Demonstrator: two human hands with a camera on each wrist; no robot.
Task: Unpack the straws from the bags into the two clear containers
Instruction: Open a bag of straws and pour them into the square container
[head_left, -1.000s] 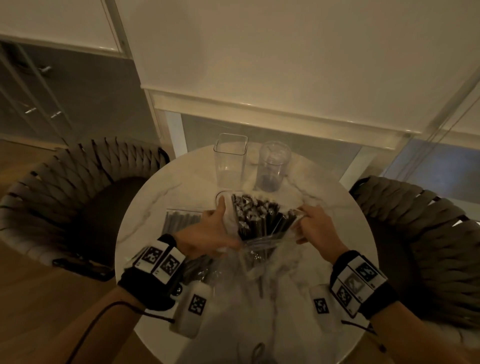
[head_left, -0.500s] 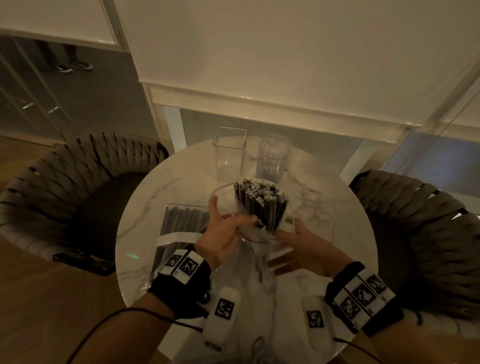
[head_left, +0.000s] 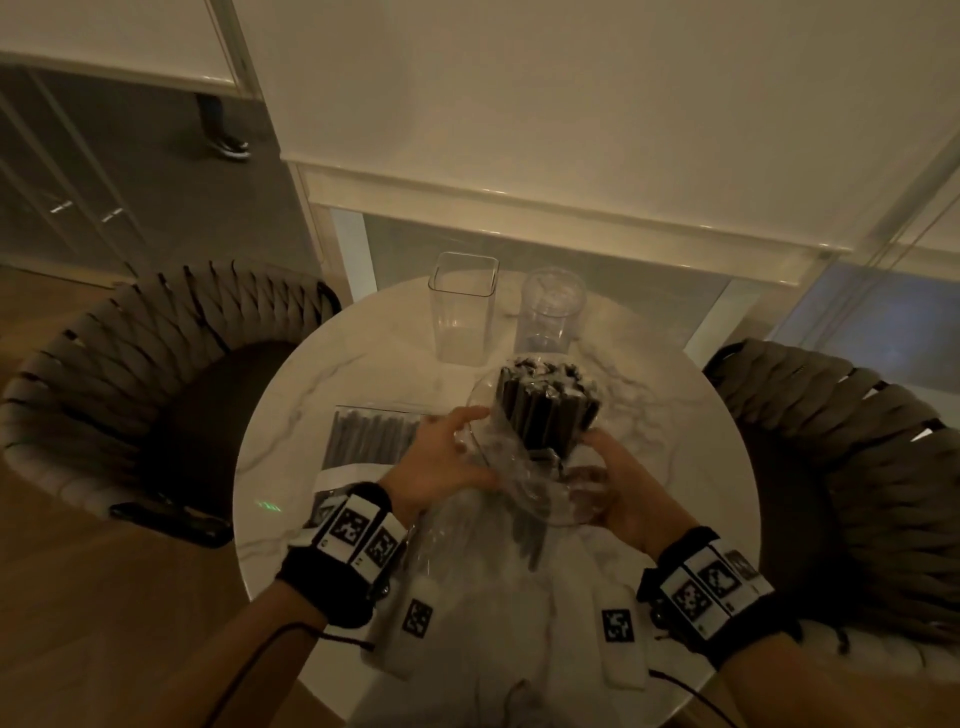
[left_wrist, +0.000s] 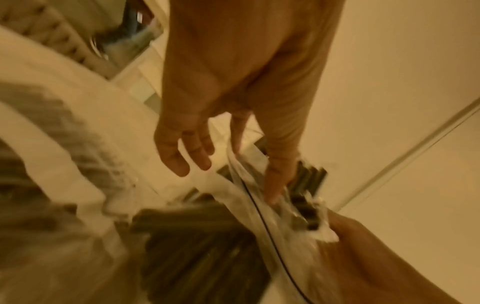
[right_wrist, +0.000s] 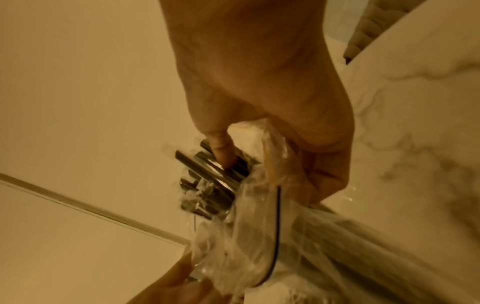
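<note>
A bundle of dark wrapped straws (head_left: 548, 410) sticks up out of a clear plastic bag (head_left: 524, 483) held over the table's middle. My left hand (head_left: 441, 457) pinches the bag's left edge (left_wrist: 249, 181) between thumb and forefinger. My right hand (head_left: 618, 478) grips the bag's right side, its thumb (right_wrist: 221, 150) pressed on the straws (right_wrist: 210, 181). A square clear container (head_left: 461, 306) and a round clear container (head_left: 550, 312) stand empty at the table's far side. A second bag of straws (head_left: 363, 441) lies flat to the left.
The round marble table (head_left: 675, 467) is flanked by a woven chair on the left (head_left: 130, 364) and another on the right (head_left: 857, 467). A dark phone-like object (head_left: 171, 519) lies on the left chair's edge. A white wall ledge (head_left: 519, 197) runs behind the table.
Both hands slid down the bag, so the straw bundle stands further out of its mouth. The bundle closed up from a spread fan and shifted toward the containers.
</note>
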